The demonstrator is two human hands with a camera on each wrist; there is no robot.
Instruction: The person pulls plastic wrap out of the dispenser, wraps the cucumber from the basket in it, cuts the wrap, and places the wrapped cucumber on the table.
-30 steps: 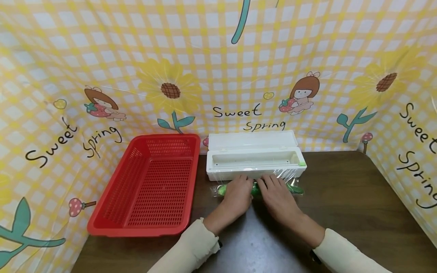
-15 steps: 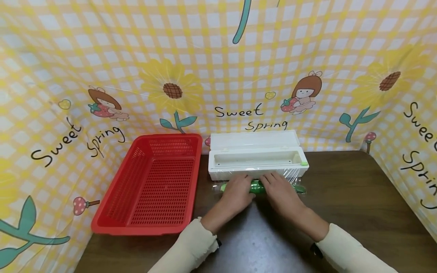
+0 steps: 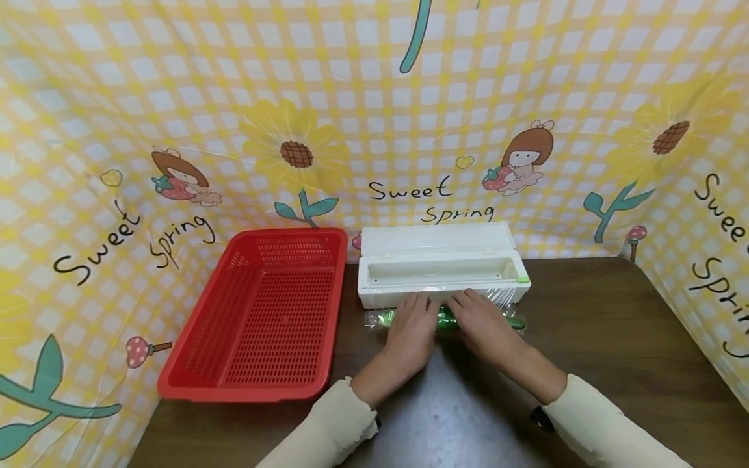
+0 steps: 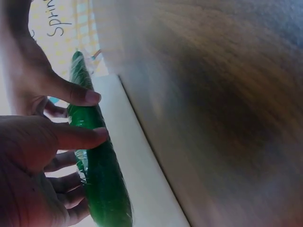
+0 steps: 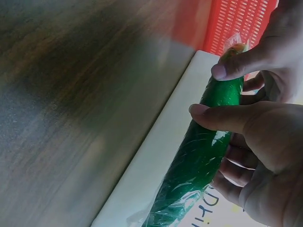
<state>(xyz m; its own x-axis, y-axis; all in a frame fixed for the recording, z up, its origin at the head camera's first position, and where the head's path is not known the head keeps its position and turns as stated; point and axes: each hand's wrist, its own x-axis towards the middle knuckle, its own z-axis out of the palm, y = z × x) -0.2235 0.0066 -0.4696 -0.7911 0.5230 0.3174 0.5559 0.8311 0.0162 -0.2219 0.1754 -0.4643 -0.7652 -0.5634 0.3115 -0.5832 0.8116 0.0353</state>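
Observation:
A green cucumber [image 3: 447, 318] wrapped in clear plastic film lies crosswise in front of the white cling film box [image 3: 386, 299]. My left hand [image 3: 412, 331] grips it left of its middle, thumb on the near side and fingers on the far side, as the left wrist view shows. Close beside it, my right hand [image 3: 486, 331] holds the cucumber the same way; its thumb presses the film in the right wrist view. Stretched film [image 3: 502, 297] runs from the box's front edge down to the cucumber. Loose film sticks out past the cucumber's left end.
Left of the box stands a red perforated plastic basket [image 3: 328, 364]. The box's lid [image 3: 435, 239] is tipped back against the checkered cloth [image 3: 374, 130] behind. All of it rests on a dark wooden table [image 3: 591, 325].
Both hands and the cucumber have shifted slightly away, towards the box, and the left hand's fingers now reach further over the cucumber. Basket and box stay put.

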